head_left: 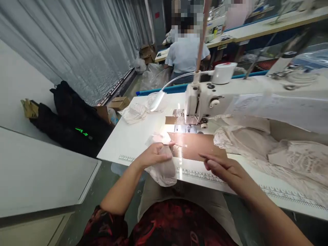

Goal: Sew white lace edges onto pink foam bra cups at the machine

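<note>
The left hand (156,153) of a person in a dark red patterned top grips a pale lace-edged fabric piece (165,172) between thumb and fingers at the front of a sewing worktop (123,136), the cloth's lower end hanging over the near edge. The right hand (228,169), index finger extended and loosely spread from the thumb with nothing seen in its grasp, hovers by the near side of a brown plate (196,145) set into the surface; whether the fingertip touches it cannot be told. Just beyond, a white sewing machine (198,99) stands with its needle area brightly lit. A printed ruler scale (200,174) runs along the near edge. To the right lies a heap of beige lace-trimmed fabric (279,147); at the far left corner, more lace pieces (135,112) rest near a slim white lamp (156,100). Behind, a co-worker in a light blue shirt (188,53) sits facing away, near a long grey curtain (77,44)
</note>
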`<action>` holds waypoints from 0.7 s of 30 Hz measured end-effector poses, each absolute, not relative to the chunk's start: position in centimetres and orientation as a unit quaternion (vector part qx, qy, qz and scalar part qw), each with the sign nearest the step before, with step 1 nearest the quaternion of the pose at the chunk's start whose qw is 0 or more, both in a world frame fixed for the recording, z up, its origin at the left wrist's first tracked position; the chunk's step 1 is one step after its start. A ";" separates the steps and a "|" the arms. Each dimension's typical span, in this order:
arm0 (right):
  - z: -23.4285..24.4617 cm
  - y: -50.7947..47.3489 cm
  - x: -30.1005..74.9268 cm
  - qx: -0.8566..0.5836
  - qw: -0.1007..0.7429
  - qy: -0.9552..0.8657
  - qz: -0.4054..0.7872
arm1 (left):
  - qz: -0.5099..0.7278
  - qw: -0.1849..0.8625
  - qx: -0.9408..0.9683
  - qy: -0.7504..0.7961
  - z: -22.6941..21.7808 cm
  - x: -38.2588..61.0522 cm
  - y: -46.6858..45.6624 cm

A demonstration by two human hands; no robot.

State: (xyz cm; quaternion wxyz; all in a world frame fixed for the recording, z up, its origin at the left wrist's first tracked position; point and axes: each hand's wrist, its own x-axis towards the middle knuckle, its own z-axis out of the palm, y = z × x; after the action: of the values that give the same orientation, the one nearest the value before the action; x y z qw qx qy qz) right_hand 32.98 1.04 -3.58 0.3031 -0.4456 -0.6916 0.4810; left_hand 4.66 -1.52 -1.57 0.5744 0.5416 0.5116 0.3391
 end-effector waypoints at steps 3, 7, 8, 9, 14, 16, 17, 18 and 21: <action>-2.7 1.5 29.3 -0.382 0.220 -0.713 0.545 | 0.328 0.616 0.543 0.468 -2.4 5.1 -1.4; -2.9 2.4 26.3 -0.357 0.202 -0.690 0.596 | 0.318 0.651 0.545 0.422 -2.3 5.1 -1.5; -3.1 2.6 25.9 -0.351 0.204 -0.691 0.598 | 0.316 0.653 0.551 0.412 -2.2 5.0 -1.5; -3.3 2.8 25.6 -0.343 0.208 -0.695 0.597 | 0.312 0.655 0.558 0.403 -2.0 4.9 -1.4; -3.2 3.3 24.6 -0.329 0.219 -0.719 0.571 | 0.295 0.624 0.611 0.388 -1.9 4.6 -0.6; -3.0 3.3 24.8 -0.350 0.214 -0.722 0.557 | 0.286 0.603 0.635 0.390 -1.7 4.3 -0.3; -3.0 3.3 25.2 -0.361 0.207 -0.728 0.545 | 0.273 0.606 0.641 0.383 -1.6 3.8 0.0; -3.0 3.3 25.8 -0.369 0.201 -0.740 0.526 | 0.251 0.617 0.646 0.373 -1.3 3.1 0.3; -4.1 3.4 29.2 -0.399 0.207 -0.803 0.391 | 0.166 0.617 0.669 0.381 0.0 -0.5 1.4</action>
State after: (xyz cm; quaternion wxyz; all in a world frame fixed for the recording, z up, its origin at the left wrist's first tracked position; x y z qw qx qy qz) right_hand 29.19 3.43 -4.08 0.2068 -0.3995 -0.8032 0.3906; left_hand -0.52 1.40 0.02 0.6165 0.6686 0.3810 0.1664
